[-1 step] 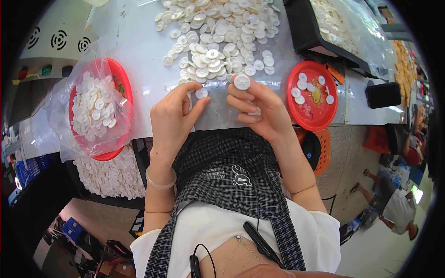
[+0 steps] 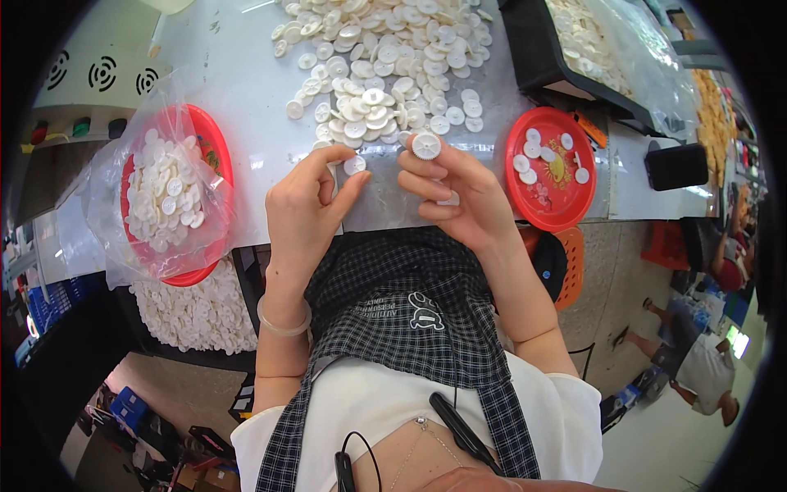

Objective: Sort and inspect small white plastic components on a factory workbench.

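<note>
My left hand point(image 2: 307, 201) pinches a small white plastic gear point(image 2: 355, 166) between thumb and forefinger, just above the table. Held up by the thumb and forefinger of my right hand point(image 2: 459, 193) is another white plastic gear point(image 2: 426, 147), its toothed edge showing. A further white piece point(image 2: 450, 198) peeks out between the lower fingers of that hand; most of it is hidden. Beyond both hands spreads a large heap of white gears point(image 2: 377, 107). To the right, a red plate point(image 2: 548, 209) bears several white gears.
A red dish point(image 2: 221, 143) at left holds a clear bag of white gears point(image 2: 168, 193). Below it sits a container of many white pieces point(image 2: 197, 316). At right are a black bin point(image 2: 533, 57), an orange-handled tool point(image 2: 592, 129) and a dark phone-like device point(image 2: 677, 167).
The gear in my right hand has tilted, so its toothed rim shows more clearly. Both hands stay in nearly the same place.
</note>
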### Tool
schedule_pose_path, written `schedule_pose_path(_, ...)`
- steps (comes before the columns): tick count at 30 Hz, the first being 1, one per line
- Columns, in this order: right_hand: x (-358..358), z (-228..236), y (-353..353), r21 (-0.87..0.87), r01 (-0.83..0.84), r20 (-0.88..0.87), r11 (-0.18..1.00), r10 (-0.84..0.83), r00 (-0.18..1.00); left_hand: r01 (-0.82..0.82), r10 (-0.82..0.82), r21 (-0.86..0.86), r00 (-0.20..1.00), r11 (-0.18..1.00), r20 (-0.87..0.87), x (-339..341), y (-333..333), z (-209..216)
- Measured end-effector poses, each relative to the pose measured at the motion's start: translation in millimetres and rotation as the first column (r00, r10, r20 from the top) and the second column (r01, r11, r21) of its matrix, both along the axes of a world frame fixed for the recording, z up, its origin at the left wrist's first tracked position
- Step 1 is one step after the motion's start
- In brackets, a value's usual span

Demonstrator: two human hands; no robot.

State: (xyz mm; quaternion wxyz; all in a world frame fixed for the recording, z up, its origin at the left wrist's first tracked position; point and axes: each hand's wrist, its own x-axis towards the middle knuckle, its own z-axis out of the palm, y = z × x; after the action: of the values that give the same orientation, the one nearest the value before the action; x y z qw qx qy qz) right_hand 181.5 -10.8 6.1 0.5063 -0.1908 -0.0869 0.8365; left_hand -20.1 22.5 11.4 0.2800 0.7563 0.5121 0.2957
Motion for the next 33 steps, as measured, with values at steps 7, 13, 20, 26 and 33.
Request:
schedule_pose_path(7,1,-2,-3,-0.066,-0.032,-0.27,0.997,0.013,0.963,0.436,0.294,-0.514,0.478,0.739,0.828,-5,-5,4)
schedule_pose_path(13,0,-3,-4,-0.129,-0.035,-0.341,0.991,-0.011,0.94,0.558,0.309,-0.559,0.481,0.613,0.82,5,-6,7)
schedule_pose_path(20,2,-1,-6,0.063,0.104,-0.019,0.993,-0.103,0.994,0.581,0.073,-0.387,0.488,0.716,0.87,8,-18,-4)
schedule_pose_path(26,8,8,-9,0.213,0.185,0.297,0.959,-0.244,0.923,0.514,0.006,-0.343,0.549,0.786,0.836,13,-22,-5)
schedule_pose_path(33,10,8,-12,0.301,0.171,0.628,0.938,-0.33,0.705,0.552,0.067,-0.398,0.523,0.733,0.85,6,-20,-4)
